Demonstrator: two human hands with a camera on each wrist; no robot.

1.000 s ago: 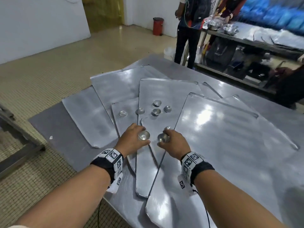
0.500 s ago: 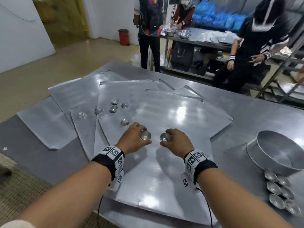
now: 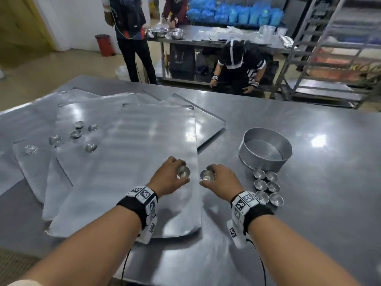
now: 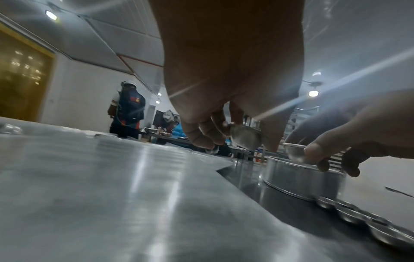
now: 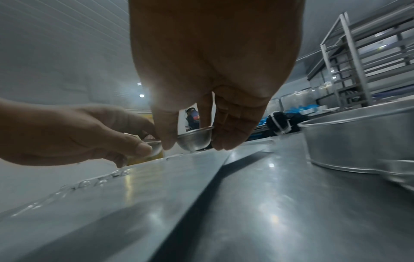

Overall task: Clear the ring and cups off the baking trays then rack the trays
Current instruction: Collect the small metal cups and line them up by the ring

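The left hand (image 3: 167,178) is closed in a pinch on one small shiny metal cup (image 3: 183,171), and the right hand (image 3: 221,181) is closed the same way on a second small metal cup (image 3: 207,175); each cup is held by its rim between thumb and fingers, clear of the surface, as is shown in both wrist views.

The round silver metal ring (image 3: 265,151) is taken as the landmark. It is seen standing on the bare steel desk (image 3: 321,182), off the trays. A cluster of six small set-down cups (image 3: 267,188) is packed just beside the ring on its near side. Both hands are found to the left of that cluster, the right hand nearer to it, over bare desk, and the left hand farther from it, above the edge of the topmost flat grey baking tray (image 3: 132,172).

The coming move is judged to be a rightward carry to the cluster, with the right hand's cup placed first.

Far to the left of the ring, six loose cups (image 3: 76,133) are left lying on the overlapped trays. The tall metal tray rack (image 3: 338,48) is seen beyond the ring, behind the desk.
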